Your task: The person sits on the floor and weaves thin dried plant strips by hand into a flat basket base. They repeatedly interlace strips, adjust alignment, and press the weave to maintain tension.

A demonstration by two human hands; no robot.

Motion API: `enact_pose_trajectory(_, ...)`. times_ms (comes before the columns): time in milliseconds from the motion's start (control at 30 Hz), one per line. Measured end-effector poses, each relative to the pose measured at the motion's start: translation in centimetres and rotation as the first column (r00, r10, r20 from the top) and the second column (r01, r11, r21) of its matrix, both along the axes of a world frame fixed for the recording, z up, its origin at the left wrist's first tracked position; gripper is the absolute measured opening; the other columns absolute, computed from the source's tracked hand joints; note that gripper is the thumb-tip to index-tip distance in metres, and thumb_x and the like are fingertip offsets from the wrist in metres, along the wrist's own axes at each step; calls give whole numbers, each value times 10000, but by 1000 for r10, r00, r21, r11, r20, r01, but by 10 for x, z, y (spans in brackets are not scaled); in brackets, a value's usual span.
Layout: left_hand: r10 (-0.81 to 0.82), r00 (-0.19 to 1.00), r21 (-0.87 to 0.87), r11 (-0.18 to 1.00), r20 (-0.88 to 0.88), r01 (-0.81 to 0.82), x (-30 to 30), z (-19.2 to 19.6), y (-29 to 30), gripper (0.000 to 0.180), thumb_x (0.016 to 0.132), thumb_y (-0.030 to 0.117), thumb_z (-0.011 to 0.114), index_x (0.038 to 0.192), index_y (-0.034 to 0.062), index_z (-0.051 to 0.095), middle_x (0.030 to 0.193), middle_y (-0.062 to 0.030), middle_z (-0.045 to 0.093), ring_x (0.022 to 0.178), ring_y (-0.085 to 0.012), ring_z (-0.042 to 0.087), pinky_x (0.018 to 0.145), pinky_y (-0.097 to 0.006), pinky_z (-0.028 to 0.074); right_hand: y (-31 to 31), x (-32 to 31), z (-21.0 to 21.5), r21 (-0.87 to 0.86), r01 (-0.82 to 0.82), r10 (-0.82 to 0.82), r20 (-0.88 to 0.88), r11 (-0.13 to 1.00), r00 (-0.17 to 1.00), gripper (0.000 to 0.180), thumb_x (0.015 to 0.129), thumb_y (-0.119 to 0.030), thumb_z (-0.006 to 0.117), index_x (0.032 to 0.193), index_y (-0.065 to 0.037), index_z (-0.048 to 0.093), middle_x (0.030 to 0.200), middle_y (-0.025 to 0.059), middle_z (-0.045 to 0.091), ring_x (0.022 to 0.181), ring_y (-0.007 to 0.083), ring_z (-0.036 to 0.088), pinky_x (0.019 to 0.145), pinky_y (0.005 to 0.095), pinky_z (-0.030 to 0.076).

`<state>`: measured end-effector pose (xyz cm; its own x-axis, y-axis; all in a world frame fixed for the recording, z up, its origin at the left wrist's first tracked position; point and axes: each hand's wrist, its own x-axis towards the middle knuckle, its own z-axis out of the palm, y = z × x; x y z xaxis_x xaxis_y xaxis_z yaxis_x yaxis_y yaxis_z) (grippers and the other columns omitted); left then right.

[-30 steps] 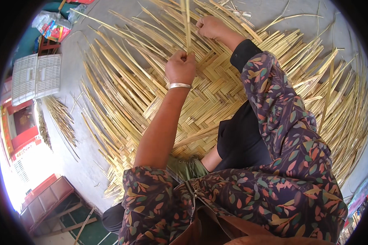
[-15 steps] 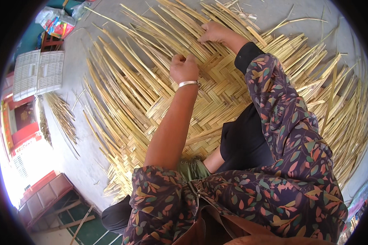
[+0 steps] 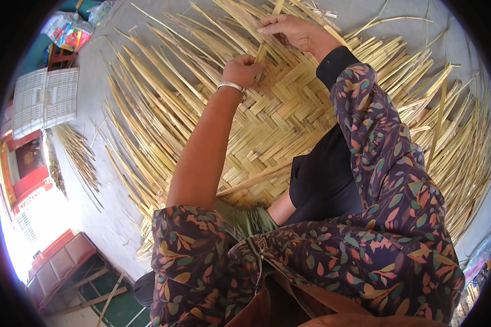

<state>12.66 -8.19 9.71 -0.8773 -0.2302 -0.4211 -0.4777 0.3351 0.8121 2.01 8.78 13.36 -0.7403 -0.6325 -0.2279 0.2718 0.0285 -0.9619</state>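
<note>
Fingers of the left hand (image 3: 241, 71) are curled closed, with the thumb side pinching a pale strip (image 3: 261, 53) that rises from the fist toward the top of the view. Just beyond and to the right, the right hand (image 3: 297, 34) reaches across the strip with its fingers bent and partly spread; whether they grip it, I cannot tell. Closest to the eye is a dark leaf-patterned jacket (image 3: 376, 240), its left sleeve pushed up to bare the forearm and its right one ending in a black cuff (image 3: 337, 66). A silvery bracelet (image 3: 232, 85) circles the left wrist. Past the jacket's hem come a black trouser leg (image 3: 324, 174) and a green laced shoe (image 3: 251, 220), both over the near part of the woven mat (image 3: 275, 120). The mat lies flat on the grey floor (image 3: 106, 212) in front of the person, its zigzag weave beneath and between the arms. Loose strip ends (image 3: 142, 103) fan out from it to the left, the right and the far side. Farther off to the left are a bundle of dry stalks (image 3: 77, 152), a pale slatted crate (image 3: 45, 102) and, beyond that, a colourful plastic bag (image 3: 68, 30)
</note>
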Motion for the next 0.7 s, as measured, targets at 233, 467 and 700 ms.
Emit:
enact_pose_trajectory(233,-57,987,86,995,152,45,-10,16,-5,242,759,243,746,874,55,646,607,37,485,513,-73,475,502,-229,479,16,-5,-5,26,185,-184,-31,982,982,162,798,-117,663,958,-97,658,796,-29,592,673,74,555,587,225,494)
enact_pose_trajectory(467,-91,977,99,992,191,73,-12,4,-9,266,757,225,741,932,42,659,649,13,539,556,-85,513,522,-241,485,35,11,0,166,278,-235,-237,946,943,118,796,-77,586,893,-63,652,760,-6,607,572,84,557,516,228,478)
enact_pose_trajectory(700,-179,972,-190,960,152,206,-12,-9,2,327,760,284,686,999,60,685,775,-75,678,731,-181,641,680,-312,519,46,18,-6,244,305,-219,-326,920,920,170,750,-91,597,902,-30,641,732,38,613,562,118,588,502,265,492)
